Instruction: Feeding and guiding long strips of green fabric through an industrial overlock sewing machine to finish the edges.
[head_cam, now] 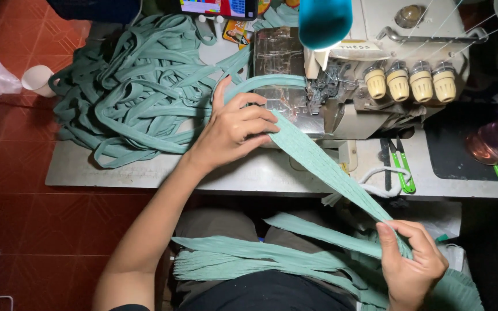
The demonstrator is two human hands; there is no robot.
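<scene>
**Head view: green strip fed into the sewing machine**

Left of the sewing machine (387,75), a loose heap of sewn strip (139,86) covers the counter (145,173). The left hand (234,129) presses the pale green, finely ribbed fabric strip (318,164) flat just before the machine, fingers curled on it. The strip runs taut, slanting down below the machine to the right hand (410,262), whose fingers pinch it. More strip folds across the lap.

Green strip (324,167): matt cloth, finely ribbed/crinkled. Sewn pile (139,86) at table's far left corner: same cloth, smoother. Machine bed (286,101): glossy bare metal. Tension knobs (410,83): cream plastic. Table (145,170): smooth grey, dull sheen. Snips (402,167): green plastic grips.
</scene>
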